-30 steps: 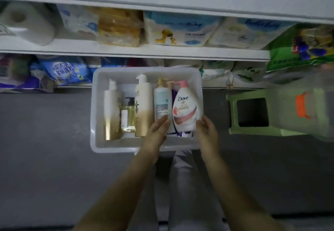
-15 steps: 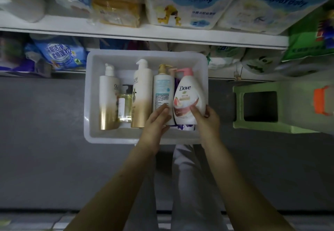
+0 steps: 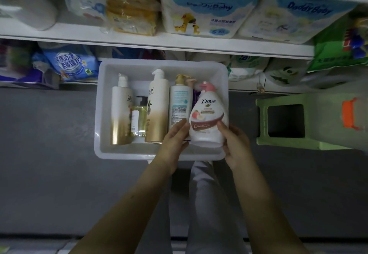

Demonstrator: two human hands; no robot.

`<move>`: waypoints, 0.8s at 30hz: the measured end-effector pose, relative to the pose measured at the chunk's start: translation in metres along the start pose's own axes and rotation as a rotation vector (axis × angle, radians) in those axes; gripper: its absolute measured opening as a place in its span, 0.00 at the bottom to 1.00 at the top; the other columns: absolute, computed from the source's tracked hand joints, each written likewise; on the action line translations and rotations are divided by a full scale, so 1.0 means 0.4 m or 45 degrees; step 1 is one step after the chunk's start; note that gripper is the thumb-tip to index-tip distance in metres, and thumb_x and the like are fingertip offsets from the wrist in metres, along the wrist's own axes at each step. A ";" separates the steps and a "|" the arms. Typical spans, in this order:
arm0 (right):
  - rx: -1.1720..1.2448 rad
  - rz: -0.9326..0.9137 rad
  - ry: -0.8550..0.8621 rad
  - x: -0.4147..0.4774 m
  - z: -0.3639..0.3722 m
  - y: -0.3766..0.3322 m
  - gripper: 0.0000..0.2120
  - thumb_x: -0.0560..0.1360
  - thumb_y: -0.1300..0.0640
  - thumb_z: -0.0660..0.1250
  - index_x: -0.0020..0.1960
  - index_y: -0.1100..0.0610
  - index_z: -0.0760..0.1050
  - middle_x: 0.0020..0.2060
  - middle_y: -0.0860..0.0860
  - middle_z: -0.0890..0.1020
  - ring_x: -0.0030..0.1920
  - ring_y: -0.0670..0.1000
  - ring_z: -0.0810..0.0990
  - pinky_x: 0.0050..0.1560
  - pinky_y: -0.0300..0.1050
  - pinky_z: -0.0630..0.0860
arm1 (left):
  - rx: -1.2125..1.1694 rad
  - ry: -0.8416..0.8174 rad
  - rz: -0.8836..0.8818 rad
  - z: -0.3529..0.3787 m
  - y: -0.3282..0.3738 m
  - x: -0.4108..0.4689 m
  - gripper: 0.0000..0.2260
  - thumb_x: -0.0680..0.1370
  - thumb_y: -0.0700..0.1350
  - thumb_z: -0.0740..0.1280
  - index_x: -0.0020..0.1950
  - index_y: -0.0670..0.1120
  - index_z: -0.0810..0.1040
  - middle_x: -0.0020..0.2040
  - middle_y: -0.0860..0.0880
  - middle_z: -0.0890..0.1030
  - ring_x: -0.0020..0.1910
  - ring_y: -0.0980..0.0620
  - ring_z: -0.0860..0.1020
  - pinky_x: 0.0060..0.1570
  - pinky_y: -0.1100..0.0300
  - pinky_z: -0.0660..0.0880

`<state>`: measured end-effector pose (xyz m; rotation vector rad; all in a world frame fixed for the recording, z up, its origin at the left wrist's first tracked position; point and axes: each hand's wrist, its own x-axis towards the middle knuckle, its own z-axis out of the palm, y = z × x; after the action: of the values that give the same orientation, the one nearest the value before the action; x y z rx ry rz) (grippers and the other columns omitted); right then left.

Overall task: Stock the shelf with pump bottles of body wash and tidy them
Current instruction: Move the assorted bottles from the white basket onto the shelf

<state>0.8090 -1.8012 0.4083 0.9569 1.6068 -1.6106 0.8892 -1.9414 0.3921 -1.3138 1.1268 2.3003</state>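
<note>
A white plastic bin (image 3: 103,154) sits on the grey floor below the shelves. Inside lie several pump bottles: a white-and-gold Olay bottle (image 3: 119,114), a small yellow bottle (image 3: 138,120), a taller Olay bottle (image 3: 157,106) and a white-and-teal bottle (image 3: 180,102). A white Dove bottle (image 3: 208,118) with a pink pump is tilted up at the bin's right side. My right hand (image 3: 236,146) grips its lower right, thumb on the label. My left hand (image 3: 173,142) touches its left side with straight fingers.
White shelves (image 3: 159,43) above hold diaper packs, tissue packs, a paper roll (image 3: 25,1) and bags. A green plastic stool (image 3: 286,124) stands on the floor to the bin's right. Grey trouser legs show below the bin.
The Dove bottle's base has lifted slightly from the bin, and my right thumb now lies across its label. The view has shifted closer to the bin.
</note>
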 end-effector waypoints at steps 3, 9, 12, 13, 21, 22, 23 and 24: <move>0.122 0.027 -0.119 -0.057 -0.030 -0.017 0.14 0.72 0.58 0.72 0.57 0.59 0.78 0.51 0.56 0.85 0.49 0.53 0.85 0.43 0.45 0.81 | 0.009 -0.089 0.038 0.047 0.023 -0.016 0.19 0.76 0.52 0.67 0.66 0.49 0.75 0.59 0.47 0.83 0.59 0.47 0.81 0.60 0.51 0.77; 0.095 -0.204 -0.372 -0.152 -0.090 -0.146 0.23 0.67 0.57 0.71 0.61 0.61 0.76 0.48 0.52 0.86 0.48 0.50 0.86 0.40 0.41 0.81 | 0.084 -0.131 0.218 0.151 0.114 -0.122 0.20 0.77 0.45 0.68 0.69 0.47 0.72 0.57 0.46 0.83 0.55 0.47 0.82 0.55 0.48 0.79; -0.074 -0.380 -0.483 -0.201 -0.120 -0.246 0.29 0.65 0.52 0.73 0.65 0.57 0.75 0.54 0.52 0.85 0.55 0.52 0.84 0.46 0.43 0.81 | 0.109 -0.128 0.330 0.217 0.187 -0.205 0.18 0.77 0.43 0.68 0.68 0.47 0.72 0.53 0.48 0.85 0.50 0.50 0.84 0.45 0.58 0.81; -0.132 -0.432 -0.520 -0.224 -0.128 -0.285 0.30 0.65 0.52 0.74 0.66 0.55 0.74 0.56 0.52 0.84 0.57 0.52 0.83 0.49 0.45 0.80 | 0.113 -0.138 0.373 0.239 0.214 -0.234 0.18 0.77 0.42 0.68 0.67 0.46 0.72 0.52 0.48 0.85 0.49 0.51 0.84 0.43 0.61 0.80; -0.191 -0.749 -0.739 -0.414 -0.121 -0.505 0.28 0.68 0.52 0.71 0.68 0.53 0.73 0.55 0.54 0.84 0.57 0.54 0.83 0.55 0.49 0.79 | 0.124 -0.130 0.815 0.361 0.396 -0.457 0.26 0.69 0.45 0.73 0.66 0.48 0.73 0.54 0.48 0.83 0.49 0.50 0.84 0.46 0.49 0.81; -0.177 -0.788 -0.747 -0.436 -0.116 -0.520 0.29 0.68 0.52 0.72 0.68 0.53 0.73 0.56 0.54 0.84 0.58 0.54 0.83 0.55 0.50 0.79 | 0.124 -0.126 0.868 0.367 0.415 -0.480 0.26 0.68 0.45 0.73 0.65 0.48 0.73 0.54 0.48 0.83 0.48 0.50 0.84 0.46 0.49 0.81; -0.157 -0.823 -0.754 -0.459 -0.110 -0.532 0.29 0.68 0.53 0.72 0.68 0.53 0.73 0.56 0.54 0.84 0.57 0.55 0.83 0.55 0.51 0.79 | 0.139 -0.126 0.922 0.369 0.434 -0.499 0.26 0.67 0.45 0.73 0.65 0.47 0.73 0.55 0.47 0.82 0.48 0.50 0.84 0.46 0.49 0.81; -0.137 -0.858 -0.755 -0.478 -0.102 -0.541 0.28 0.68 0.54 0.72 0.68 0.54 0.73 0.56 0.55 0.84 0.57 0.55 0.83 0.55 0.52 0.80 | 0.156 -0.127 0.967 0.369 0.452 -0.518 0.27 0.67 0.45 0.75 0.64 0.47 0.74 0.55 0.47 0.82 0.48 0.49 0.83 0.44 0.50 0.81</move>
<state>0.7236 -1.7627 0.6847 -0.1719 1.6236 -1.9575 0.8126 -1.9236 0.6940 -0.7826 1.9427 2.6709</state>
